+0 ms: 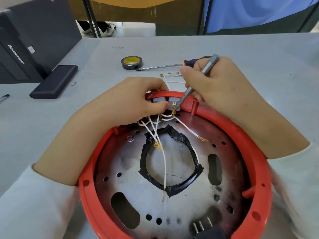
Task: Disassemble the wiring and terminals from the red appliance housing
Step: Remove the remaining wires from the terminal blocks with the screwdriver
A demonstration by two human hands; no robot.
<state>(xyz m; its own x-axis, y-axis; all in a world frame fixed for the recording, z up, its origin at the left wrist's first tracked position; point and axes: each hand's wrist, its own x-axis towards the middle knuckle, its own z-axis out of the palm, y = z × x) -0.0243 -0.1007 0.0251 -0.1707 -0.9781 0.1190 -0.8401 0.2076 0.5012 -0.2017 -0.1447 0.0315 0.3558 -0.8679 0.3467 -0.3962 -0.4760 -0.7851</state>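
Hands (138, 102), two; screwdrivers (198, 81), two.

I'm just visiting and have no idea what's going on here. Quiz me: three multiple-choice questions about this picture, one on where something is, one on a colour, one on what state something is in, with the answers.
1. Where is the roll of tape?
A. on the table beyond the housing
B. inside the housing
C. in the left hand

2. What colour are the loose wires in the red housing?
A. blue
B. white
C. green

3. What is the right hand doing?
A. resting flat and empty
B. holding the tape
C. gripping a grey metal tool whose tip is at the terminals

Answers: 1 A, it lies on the grey table by an orange-handled screwdriver. 2 B, white insulation with brass ends. 3 C, the fingers curl round the tool; the left hand pinches beside the terminals.
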